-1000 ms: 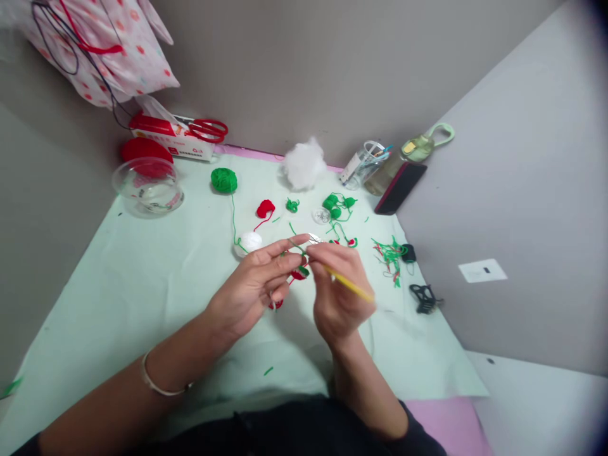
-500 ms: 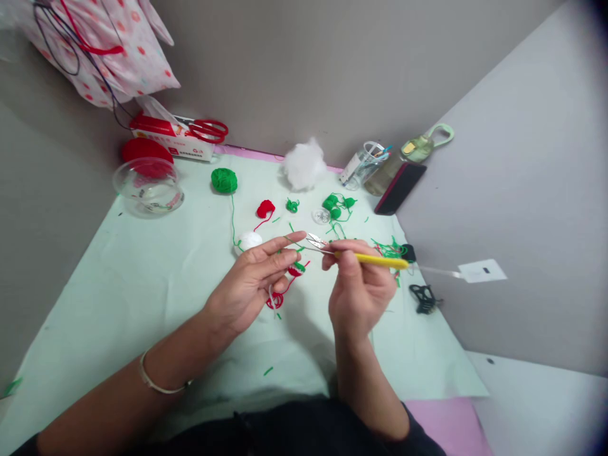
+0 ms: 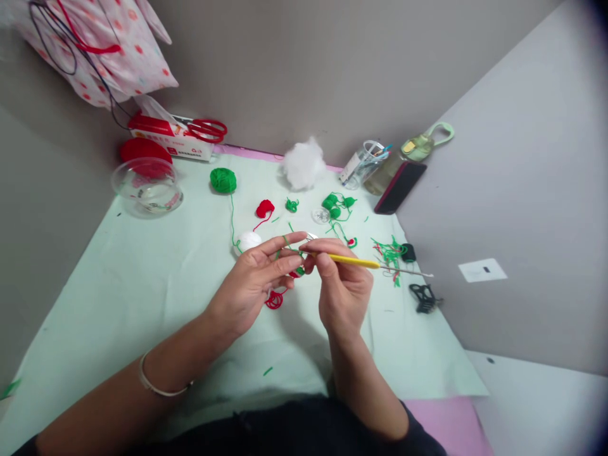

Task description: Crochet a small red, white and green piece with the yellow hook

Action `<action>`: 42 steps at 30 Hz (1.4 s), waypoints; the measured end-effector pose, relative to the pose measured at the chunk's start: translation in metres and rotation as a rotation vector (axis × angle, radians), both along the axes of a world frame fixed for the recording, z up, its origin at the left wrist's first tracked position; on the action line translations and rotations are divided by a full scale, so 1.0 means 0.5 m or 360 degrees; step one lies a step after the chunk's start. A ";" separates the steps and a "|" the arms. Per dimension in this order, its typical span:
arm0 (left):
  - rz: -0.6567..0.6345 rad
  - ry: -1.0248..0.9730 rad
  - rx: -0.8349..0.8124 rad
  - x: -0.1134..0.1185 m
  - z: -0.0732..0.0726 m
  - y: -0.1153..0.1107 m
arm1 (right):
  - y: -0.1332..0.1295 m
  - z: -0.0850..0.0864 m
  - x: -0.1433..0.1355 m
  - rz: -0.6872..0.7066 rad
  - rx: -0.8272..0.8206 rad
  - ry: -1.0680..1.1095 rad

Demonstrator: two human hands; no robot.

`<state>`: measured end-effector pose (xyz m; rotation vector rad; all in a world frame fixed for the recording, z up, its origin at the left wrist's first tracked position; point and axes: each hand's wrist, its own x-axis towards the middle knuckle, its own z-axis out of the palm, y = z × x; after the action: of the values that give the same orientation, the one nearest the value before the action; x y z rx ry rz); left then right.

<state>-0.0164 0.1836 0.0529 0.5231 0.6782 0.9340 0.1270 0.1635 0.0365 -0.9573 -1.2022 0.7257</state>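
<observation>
My right hand (image 3: 344, 288) grips a crochet hook (image 3: 354, 260) by its yellow handle, and its metal far end sticks out to the right. The working tip meets the fingertips of my left hand (image 3: 251, 278). Pinched in that left hand is a small crochet piece (image 3: 297, 272) in green, red and white, mostly hidden by the fingers. Green yarn (image 3: 285, 241) runs over the left index finger. Below the piece lies a loose coil of red yarn (image 3: 274, 299). A white yarn ball (image 3: 248, 241) sits just behind my left hand.
A green yarn ball (image 3: 223, 180), red crochet piece (image 3: 265, 208), white stuffing (image 3: 304, 164) and green crochet pieces (image 3: 334, 206) lie farther back. Yarn scraps (image 3: 392, 253) and a black claw clip (image 3: 425, 298) are at right. A phone (image 3: 399, 188) leans by a bottle; a plastic tub (image 3: 147, 187) stands left.
My right hand has moved left with the crochet hook, bringing its tip up to the left fingers and the crochet piece. My left hand has stayed nearly in place.
</observation>
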 end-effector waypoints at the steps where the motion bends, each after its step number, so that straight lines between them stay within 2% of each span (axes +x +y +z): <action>1: -0.0032 -0.0022 -0.0023 -0.002 0.000 0.002 | 0.001 0.002 0.003 -0.0001 -0.0004 0.0033; 6: -0.0131 -0.0085 -0.0071 -0.009 -0.002 0.007 | 0.009 0.013 0.021 -0.0024 -0.0151 0.0369; 10: -0.0051 0.0030 0.0089 -0.006 -0.004 0.000 | 0.011 0.010 0.018 0.0111 -0.0216 0.0363; 12: 0.0038 0.0128 0.0195 -0.004 -0.005 -0.004 | 0.009 0.006 0.013 0.0118 -0.0180 0.0206; 17: 0.0128 0.0287 0.0236 -0.002 -0.007 -0.006 | -0.004 0.003 0.001 -0.0099 0.0020 -0.0208; 21: 0.0151 0.0146 0.0105 0.004 -0.006 -0.005 | -0.016 -0.009 -0.010 -0.0384 0.0348 -0.0862; 23: 0.0081 0.0013 0.0000 0.005 -0.006 -0.004 | -0.016 -0.015 -0.010 -0.0434 0.0446 -0.0993; 25: -0.0018 -0.0075 -0.0096 0.003 -0.007 -0.001 | -0.013 -0.015 -0.004 -0.0366 0.0440 -0.0878; 27: -0.0049 -0.0084 -0.0127 -0.002 -0.006 0.003 | -0.006 -0.007 0.006 -0.0321 0.0333 -0.0594; 30: 0.0011 -0.0001 -0.0044 -0.008 -0.002 0.006 | 0.003 0.005 0.019 -0.0225 0.0062 -0.0065; 32: 0.0029 0.0040 0.0017 -0.007 0.003 0.005 | 0.005 0.009 0.020 -0.0073 -0.0075 0.0128; 35: 0.0032 0.0063 0.0079 -0.001 0.007 -0.001 | 0.004 0.009 0.012 0.0073 -0.0091 0.0046; 40: 0.0066 0.0167 0.0125 0.002 0.004 -0.005 | -0.002 0.003 0.002 -0.0097 0.0027 -0.0276; 42: 0.0103 0.0171 0.0105 0.002 0.000 -0.004 | -0.007 -0.004 -0.002 -0.0176 0.0147 -0.0503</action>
<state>-0.0153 0.1815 0.0530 0.6163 0.7666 0.9967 0.1260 0.1601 0.0343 -1.0786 -1.4319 0.4363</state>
